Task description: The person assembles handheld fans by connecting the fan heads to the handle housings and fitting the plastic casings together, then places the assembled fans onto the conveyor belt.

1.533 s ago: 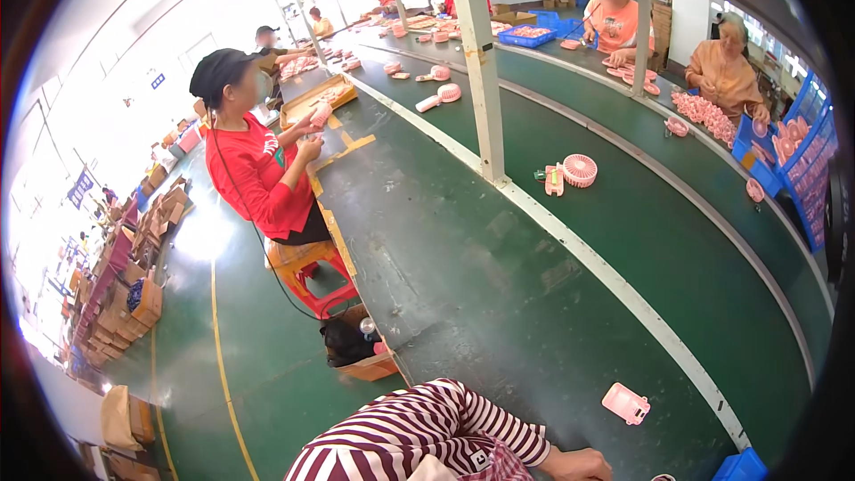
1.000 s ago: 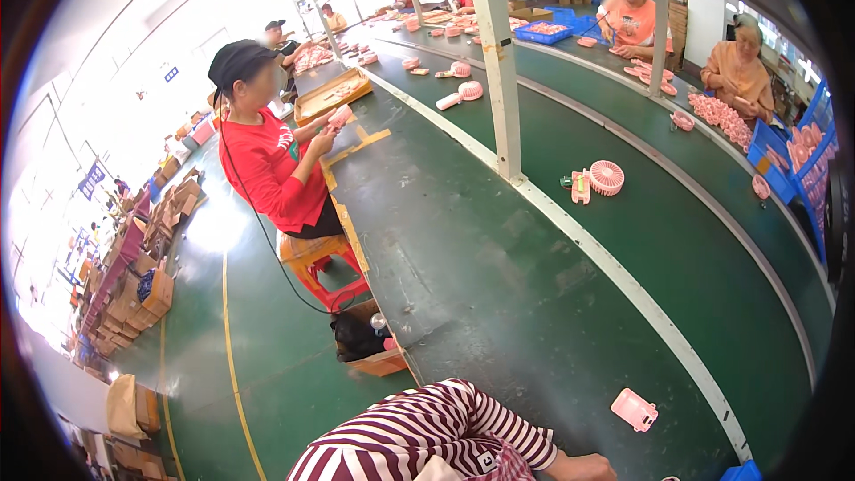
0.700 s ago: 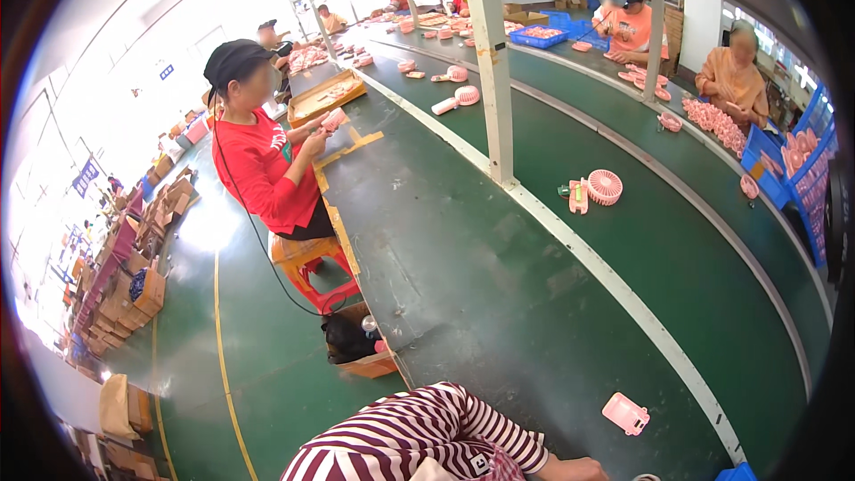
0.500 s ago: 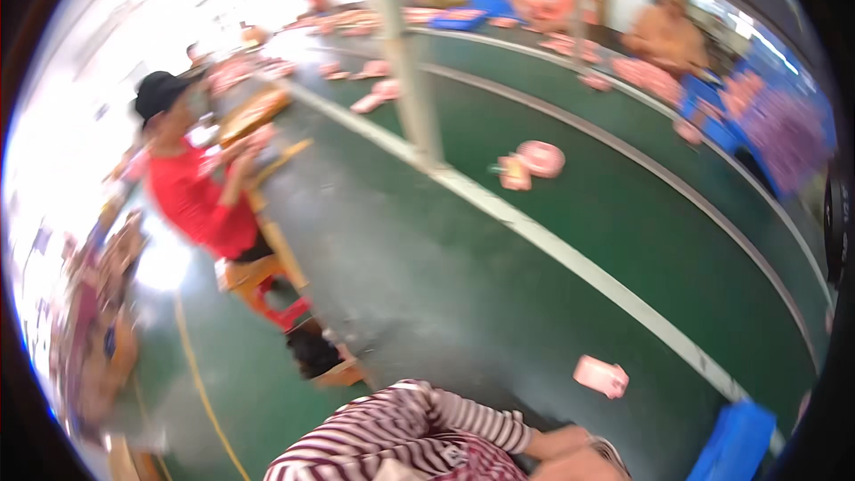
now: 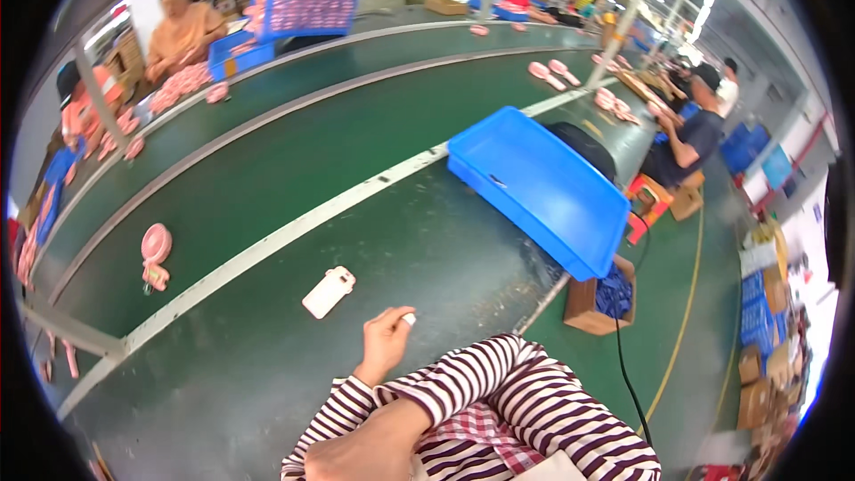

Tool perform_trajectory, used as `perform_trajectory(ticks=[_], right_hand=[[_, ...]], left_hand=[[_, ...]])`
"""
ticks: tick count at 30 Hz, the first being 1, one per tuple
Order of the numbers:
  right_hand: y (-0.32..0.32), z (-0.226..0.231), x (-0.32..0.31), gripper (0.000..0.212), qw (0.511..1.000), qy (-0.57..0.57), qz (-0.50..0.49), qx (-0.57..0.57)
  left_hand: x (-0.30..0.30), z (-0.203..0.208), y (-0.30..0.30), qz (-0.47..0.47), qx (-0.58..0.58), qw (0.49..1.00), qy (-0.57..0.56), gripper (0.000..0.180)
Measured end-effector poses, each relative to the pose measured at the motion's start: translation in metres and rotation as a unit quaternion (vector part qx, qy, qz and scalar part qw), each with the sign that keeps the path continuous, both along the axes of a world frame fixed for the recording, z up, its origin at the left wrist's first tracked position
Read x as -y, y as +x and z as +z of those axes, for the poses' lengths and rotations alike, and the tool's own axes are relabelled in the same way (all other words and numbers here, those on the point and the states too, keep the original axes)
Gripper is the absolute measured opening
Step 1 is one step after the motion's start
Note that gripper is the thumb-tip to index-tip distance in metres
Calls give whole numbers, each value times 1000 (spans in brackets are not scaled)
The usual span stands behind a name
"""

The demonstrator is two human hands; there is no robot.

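Observation:
My arms are crossed in striped sleeves. My left hand (image 5: 385, 340) is over the near green worktop, fingers curled, with a small white piece at a fingertip; whether it is held or wrapped on cannot be made out. Just beyond and left lies a pale pink, rounded rectangular casing (image 5: 329, 292), untouched. Lower down, my right hand (image 5: 365, 450) rests across my left forearm, its back showing and its fingers hidden.
A blue tray (image 5: 570, 214) stands right of my hands. A pink handheld fan (image 5: 156, 245) lies across the white strip (image 5: 303, 224), at left. A cardboard box (image 5: 583, 307) with blue contents sits beside the bench. People work along the line.
My view has swung to the right, bringing the blue tray and the bench's right side into sight. The pink casing now appears further left, and my left hand shows clearly above the worktop.

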State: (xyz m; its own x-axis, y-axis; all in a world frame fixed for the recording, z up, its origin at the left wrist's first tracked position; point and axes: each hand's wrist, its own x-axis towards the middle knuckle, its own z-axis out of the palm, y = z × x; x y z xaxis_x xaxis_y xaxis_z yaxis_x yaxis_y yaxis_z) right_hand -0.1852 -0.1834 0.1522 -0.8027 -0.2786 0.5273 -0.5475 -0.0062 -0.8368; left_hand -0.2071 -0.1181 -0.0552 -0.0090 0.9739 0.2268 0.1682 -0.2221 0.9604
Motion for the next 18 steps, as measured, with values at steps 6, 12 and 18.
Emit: perform_trajectory(ticks=[6, 12, 18], right_hand=[[-4, 5, 2, 13, 994, 50, 22, 96], [40, -34, -27, 23, 963, -3, -117, 244], [84, -101, -56, 20, 943, 22, -243, 228]], left_hand=[[4, 2, -2, 12, 64, 997, -35, 15], [13, -6, -3, 23, 85, 994, -60, 15], [15, 20, -3, -6, -34, 999, 0, 21]])
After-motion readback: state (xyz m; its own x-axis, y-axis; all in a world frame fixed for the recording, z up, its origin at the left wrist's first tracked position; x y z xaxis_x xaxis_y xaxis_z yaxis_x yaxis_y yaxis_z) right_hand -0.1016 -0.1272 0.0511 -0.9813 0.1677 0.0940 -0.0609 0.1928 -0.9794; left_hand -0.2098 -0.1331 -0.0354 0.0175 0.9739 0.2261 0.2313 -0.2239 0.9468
